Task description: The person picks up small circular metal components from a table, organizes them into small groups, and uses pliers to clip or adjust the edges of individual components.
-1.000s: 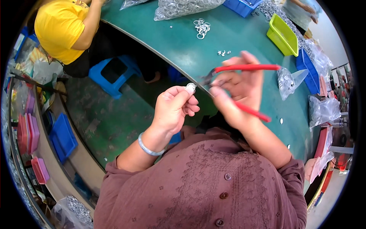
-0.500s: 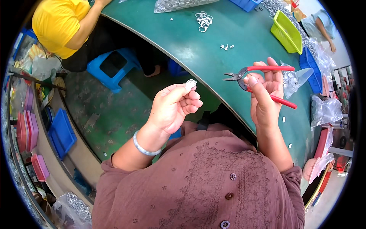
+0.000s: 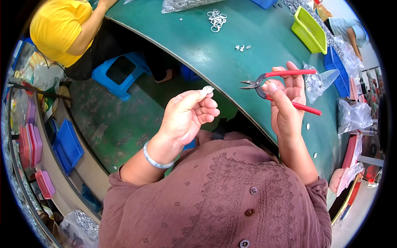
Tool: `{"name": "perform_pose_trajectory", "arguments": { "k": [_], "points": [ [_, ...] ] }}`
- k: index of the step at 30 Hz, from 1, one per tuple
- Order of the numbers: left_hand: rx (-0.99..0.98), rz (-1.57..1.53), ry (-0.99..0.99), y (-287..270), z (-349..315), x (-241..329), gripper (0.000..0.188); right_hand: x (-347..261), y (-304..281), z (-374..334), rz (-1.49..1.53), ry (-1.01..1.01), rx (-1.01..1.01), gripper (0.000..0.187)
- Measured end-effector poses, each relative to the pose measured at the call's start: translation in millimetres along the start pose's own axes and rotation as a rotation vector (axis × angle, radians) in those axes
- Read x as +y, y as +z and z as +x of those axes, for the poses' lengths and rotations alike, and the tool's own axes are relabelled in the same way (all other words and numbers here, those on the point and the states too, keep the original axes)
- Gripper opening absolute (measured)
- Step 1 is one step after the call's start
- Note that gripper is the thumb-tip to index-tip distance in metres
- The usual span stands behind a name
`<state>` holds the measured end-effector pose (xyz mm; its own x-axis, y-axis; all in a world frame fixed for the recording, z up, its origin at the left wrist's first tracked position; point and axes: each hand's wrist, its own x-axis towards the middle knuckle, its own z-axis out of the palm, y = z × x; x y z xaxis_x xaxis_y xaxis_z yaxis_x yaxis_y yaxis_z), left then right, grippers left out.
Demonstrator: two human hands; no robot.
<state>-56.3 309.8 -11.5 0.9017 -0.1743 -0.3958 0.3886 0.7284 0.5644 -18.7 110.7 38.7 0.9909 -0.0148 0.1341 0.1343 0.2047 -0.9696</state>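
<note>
Hands apart, both loaded. Left hand [image 3: 188, 111]: thumb and forefinger pinched on small silvery ring [image 3: 208, 89], other fingers curled, raised beside edge of green surface [image 3: 182, 45]. Right hand [image 3: 288, 97]: part-open, loosely cradling red-handled pliers [image 3: 258, 84], handles spread, jaws slightly parted. Change: pliers near ring one second ago, now drawn well off. Judged: tool work on ring paused.

You hold a small round silvery piece [image 3: 208, 89] in your left hand [image 3: 185, 113] and red-handled pliers [image 3: 273, 74], handles spread, tips leftward, in your right hand [image 3: 288, 103].
</note>
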Motion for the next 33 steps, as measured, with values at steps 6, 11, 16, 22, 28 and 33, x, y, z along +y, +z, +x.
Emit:
{"name": "perform_pose_trajectory", "arguments": {
  "k": [6, 11, 16, 22, 28, 33],
  "points": [
    [0.008, 0.06, 0.087, -2.0, 5.3, 3.4, 0.018, 3.5, -2.3, 1.3, -0.046, -0.012, -0.022, 0.064],
    [0.153, 0.183, 0.411, -14.1, 28.7, 39.3, 0.016, 8.7, -14.7, -2.4, 0.007, -0.001, 0.017, 0.069],
    [0.212, 0.317, 0.614, -23.0, 53.6, 78.8, 0.014, 23.8, -35.3, -13.6, 0.008, 0.082, 0.06, 0.068],
    [0.262, 0.417, 0.726, -13.4, 63.2, 92.3, 0.015, 37.8, -40.0, -17.6, 0.062, 0.162, 0.034, 0.069],
    [0.243, 0.413, 0.682, -8.0, 65.8, 86.2, 0.015, 39.9, -42.8, -14.4, 0.056, 0.167, 0.014, 0.072],
    [0.191, 0.356, 0.575, -3.0, 66.4, 82.4, 0.013, 37.5, -41.3, -12.9, 0.054, 0.182, 0.02, 0.074]
  ]
}}
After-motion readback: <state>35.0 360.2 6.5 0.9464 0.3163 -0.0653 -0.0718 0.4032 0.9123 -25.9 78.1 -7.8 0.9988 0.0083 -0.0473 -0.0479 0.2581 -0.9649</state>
